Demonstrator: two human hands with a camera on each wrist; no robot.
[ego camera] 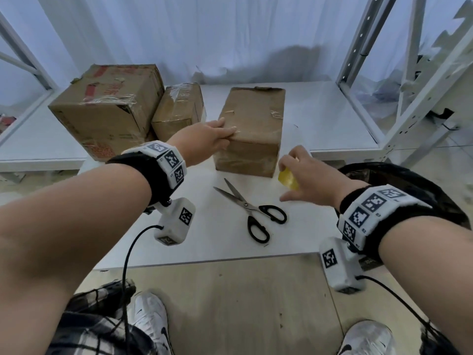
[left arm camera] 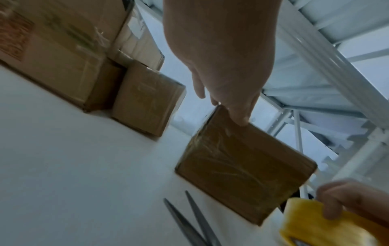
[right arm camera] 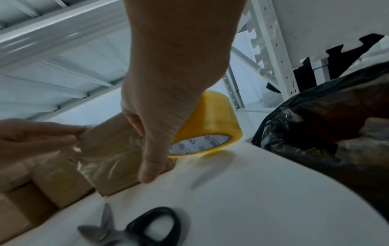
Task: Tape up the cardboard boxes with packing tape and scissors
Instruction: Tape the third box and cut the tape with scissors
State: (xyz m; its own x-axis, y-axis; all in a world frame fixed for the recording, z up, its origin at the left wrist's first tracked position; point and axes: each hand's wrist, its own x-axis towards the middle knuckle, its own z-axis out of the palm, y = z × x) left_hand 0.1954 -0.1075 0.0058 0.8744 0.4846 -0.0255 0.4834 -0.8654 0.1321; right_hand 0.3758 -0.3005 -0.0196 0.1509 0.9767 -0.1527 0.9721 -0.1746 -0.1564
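Box (ego camera: 252, 129) near edge under flat left hand (ego camera: 204, 142); right hand (ego camera: 304, 172) grips tape roll (ego camera: 289, 179).

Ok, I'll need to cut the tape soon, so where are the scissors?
In the head view the scissors lie open on the white table, just in front of the near cardboard box, between the two hands.

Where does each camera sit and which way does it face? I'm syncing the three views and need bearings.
Head: worn on the head, looking forward and down at the table; both forearms and shoes show.
Left wrist: looks along the left hand to the box its fingertips touch.
Right wrist: looks along the right hand, whose grip holds the yellow tape roll.
Shared: all three show the scissors.
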